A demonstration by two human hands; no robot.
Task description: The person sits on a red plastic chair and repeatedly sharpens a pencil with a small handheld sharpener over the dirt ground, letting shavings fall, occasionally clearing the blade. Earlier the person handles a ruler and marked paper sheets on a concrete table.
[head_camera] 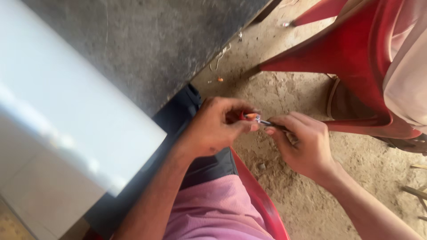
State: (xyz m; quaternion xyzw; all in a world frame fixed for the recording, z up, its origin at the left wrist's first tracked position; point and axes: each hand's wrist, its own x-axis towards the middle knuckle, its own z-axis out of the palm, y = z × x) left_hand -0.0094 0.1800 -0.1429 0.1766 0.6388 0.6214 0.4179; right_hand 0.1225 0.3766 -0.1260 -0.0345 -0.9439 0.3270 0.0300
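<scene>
Small orange-and-red piece (251, 116), too tiny to identify, sits between both hands just right of the frame's centre, above the sandy floor. Left hand (218, 124) curls round it, thumb and forefinger pressed together on it, the other fingers folded in. Right hand (307, 146), at about four o'clock from the piece, pinches a thin dark tool (273, 125) whose metal tip touches the piece; its other fingers are tucked under.

Judging by this, the work goes best with the left grip steady and close to the tip, and the tool held low on its shaft so the point does not slip toward the thumb.

Nearest, at six o'clock, lie a pink garment (213, 209) and the red seat edge (258, 195). At ten o'clock stands a dark grey tabletop (147, 40) with a pale white panel (53, 102). At two o'clock is another red plastic chair (356, 49). No packages, labels or signs show.
</scene>
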